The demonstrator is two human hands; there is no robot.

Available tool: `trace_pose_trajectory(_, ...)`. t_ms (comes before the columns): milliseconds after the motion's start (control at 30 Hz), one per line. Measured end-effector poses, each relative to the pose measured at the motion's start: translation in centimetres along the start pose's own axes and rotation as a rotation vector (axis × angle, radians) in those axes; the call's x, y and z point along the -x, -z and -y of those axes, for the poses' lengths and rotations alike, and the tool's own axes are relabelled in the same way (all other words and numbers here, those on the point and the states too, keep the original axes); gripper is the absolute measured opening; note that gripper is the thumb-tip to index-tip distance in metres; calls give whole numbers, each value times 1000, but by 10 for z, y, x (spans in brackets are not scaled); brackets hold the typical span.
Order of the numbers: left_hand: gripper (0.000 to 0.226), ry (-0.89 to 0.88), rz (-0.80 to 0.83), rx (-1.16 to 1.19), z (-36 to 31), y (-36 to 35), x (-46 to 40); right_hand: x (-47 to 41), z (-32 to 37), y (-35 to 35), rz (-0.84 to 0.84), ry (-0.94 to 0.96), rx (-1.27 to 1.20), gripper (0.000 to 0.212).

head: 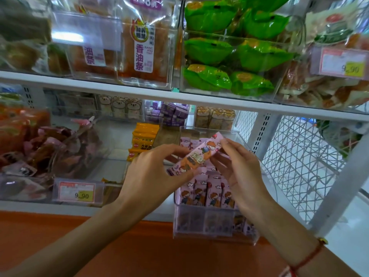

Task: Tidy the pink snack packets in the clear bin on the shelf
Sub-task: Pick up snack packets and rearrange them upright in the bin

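Pink and long, one snack packet (pixel 196 156) is held in the air above the clear bin (pixel 203 226), which stands at the front edge of the lower shelf (pixel 139 211). The packet's long axis runs on a slant, its lower end toward the left hand (pixel 157 172) and its upper end rising to the right and away, toward the right hand (pixel 239 166). The left hand pinches the lower end between thumb and curled fingers; the right hand pinches the upper end with its fingertips. Both hands are equally close, one at each end.

Below, the other pink packets (pixel 207 192) stand upright in rows, faces to the front, so their long axes run up and down. The held packet lies crosswise to that. As I judge it, the coming move turns on swinging this packet upright and lowering it straight down into a gap in the rows directly beneath the hands.
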State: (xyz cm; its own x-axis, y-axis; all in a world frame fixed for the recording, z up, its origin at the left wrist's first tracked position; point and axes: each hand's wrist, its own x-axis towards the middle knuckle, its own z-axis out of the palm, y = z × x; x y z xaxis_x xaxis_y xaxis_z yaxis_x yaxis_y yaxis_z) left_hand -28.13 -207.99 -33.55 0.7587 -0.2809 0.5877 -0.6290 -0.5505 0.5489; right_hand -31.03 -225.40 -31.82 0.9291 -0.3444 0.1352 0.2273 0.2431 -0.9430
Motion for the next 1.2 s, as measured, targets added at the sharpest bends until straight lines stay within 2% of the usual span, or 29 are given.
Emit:
trace_pose_trajectory(100, 51, 36, -18, 125, -1, -2, 1, -2, -1, 1, 145, -28, 75, 38)
trace_pose_trajectory(167, 53, 71, -1, 223, -2, -5, 2, -3, -3, 1, 259, -59, 80, 34)
trace_pose_trajectory(233, 54, 82, 45, 284, -4, -8, 2, -2, -6, 2, 302, -65, 129, 35)
trace_pose_trajectory(300, 60, 78, 62, 256, -6, -10, 2, -3, -7, 2, 283, -44, 184, 46)
trace_pose_trajectory(400, 61, 34, 29, 180, -7, -8, 0, -3, -5, 0, 226, -8, 165, 47)
trace_pose_trajectory(533, 68, 1, 116, 214, -7, -7, -2, -5, -7, 0, 116, 3, 170, 53)
trace_pose_trajectory(633, 60, 93, 185, 453, -10, -3, -3, -7, -3, 0, 148, -62, 118, 59)
trace_pose_trajectory(700, 38, 214, 222, 640, -12, 2, -5, -6, 2, -1, 207, -119, 79, 52)
trace_pose_trajectory(767, 17, 339, 259, 704, -16, 7, -7, -8, 5, -2, 200, -165, 90, 40)
trace_pose_trajectory(900, 29, 448, 317, 681, -16, 8, -6, -6, 3, -4, 151, -230, 118, 30)
trace_pose_trajectory(967, 29, 397, 339, 653, -15, 7, -4, -5, 2, -5, 152, -217, 126, 30)
trace_pose_trajectory(1033, 14, 326, 302, 656, -15, 8, -2, -4, 2, -7, 171, -169, 114, 33)
trace_pose_trajectory(1067, 17, 270, 257, 621, -14, 9, -1, -4, 3, -7, 192, -129, 83, 31)
trace_pose_trajectory(1133, 39, 116, 129, 406, -11, 12, 0, -4, 5, -8, 260, -42, -27, 27)
trace_pose_trajectory(1200, 46, -9, 23, 232, -11, 15, 0, -2, 9, -8, 343, 24, -85, 35)
